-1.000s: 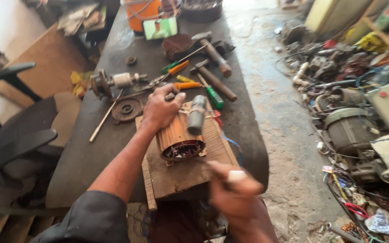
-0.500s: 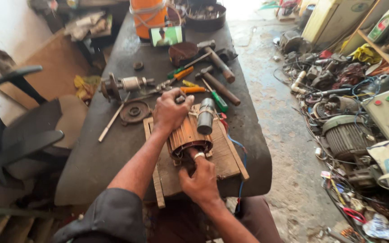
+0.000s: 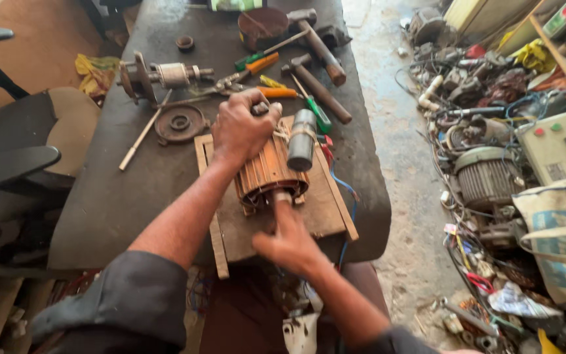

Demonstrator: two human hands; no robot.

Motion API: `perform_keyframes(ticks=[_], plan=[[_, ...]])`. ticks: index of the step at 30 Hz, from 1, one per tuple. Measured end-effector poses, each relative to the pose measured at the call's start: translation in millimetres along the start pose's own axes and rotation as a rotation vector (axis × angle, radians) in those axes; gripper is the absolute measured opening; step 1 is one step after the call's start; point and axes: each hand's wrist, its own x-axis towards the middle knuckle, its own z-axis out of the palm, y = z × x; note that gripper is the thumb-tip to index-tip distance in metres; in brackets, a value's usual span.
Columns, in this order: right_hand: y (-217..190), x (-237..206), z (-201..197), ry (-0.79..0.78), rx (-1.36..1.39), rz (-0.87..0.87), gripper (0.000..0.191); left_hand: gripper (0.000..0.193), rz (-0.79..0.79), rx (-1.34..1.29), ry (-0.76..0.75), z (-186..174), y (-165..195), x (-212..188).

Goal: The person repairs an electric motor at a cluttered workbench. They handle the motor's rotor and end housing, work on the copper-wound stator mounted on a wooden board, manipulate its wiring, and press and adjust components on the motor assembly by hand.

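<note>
Stator [image 3: 266,172] lies under left hand [image 3: 240,128], before right hand [image 3: 289,242].

Two wooden-handled hammers [image 3: 319,46] [image 3: 319,92] lay at the upper centre of the frame. Three screwdrivers sat beside them: an orange-and-green one [image 3: 257,63], an orange one [image 3: 276,93] and a green one [image 3: 319,118]. One ribbed copper-coloured motor stator [image 3: 266,174] stood at centre on one wooden board [image 3: 309,216].

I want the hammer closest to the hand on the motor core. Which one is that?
The nearer hammer, its wooden handle ending beside the green screwdriver, lies closest to the left hand. The other hammer lies farther up the table, by the round brown tin.
</note>
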Motion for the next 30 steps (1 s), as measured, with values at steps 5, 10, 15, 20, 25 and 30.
perform_keyframes(ticks=[5,10,15,20,25,30], plan=[[7,3,4,-0.001,0.173,-0.048,0.085,0.052,0.162,-0.006,0.154,8,-6,-1],[25,5,17,0.069,0.193,-0.468,0.08,0.039,0.043,-0.045,0.015,-1,-3,-1],[25,2,23,-0.094,0.688,-0.171,0.097,0.038,-0.032,-0.035,-0.05,-3,-2,2],[-9,1,19,-0.146,1.014,-0.093,0.081,0.047,0.06,-0.013,0.03,8,-13,4],[-26,3,16,-0.155,1.343,0.028,0.068,0.048,0.236,0.016,0.159,11,-14,2],[-9,5,22,-0.127,1.136,-0.178,0.087,0.035,-0.006,-0.016,-0.035,-1,-5,0]])
